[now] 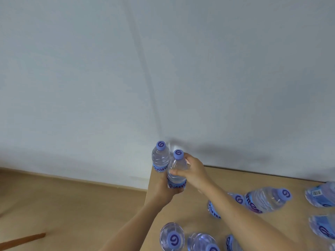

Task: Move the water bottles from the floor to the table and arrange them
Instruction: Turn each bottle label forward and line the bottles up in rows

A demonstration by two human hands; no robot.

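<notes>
Both hands hold one clear water bottle (177,171) with a purple cap and blue label, upright over the far left corner of the wooden table (253,180). My left hand (166,192) grips its lower body from the left. My right hand (192,169) grips its upper part just under the cap. A second like bottle (160,157) stands upright right behind it at the table corner. Several more bottles stand or lean on the table, among them one at the front (172,236) and one to the right (268,199).
A pale wall (126,78) rises straight behind the table's far edge. The wooden floor (63,205) lies to the left of the table, with a brown strip (21,240) at the lower left. More bottles (322,194) crowd the table's right side.
</notes>
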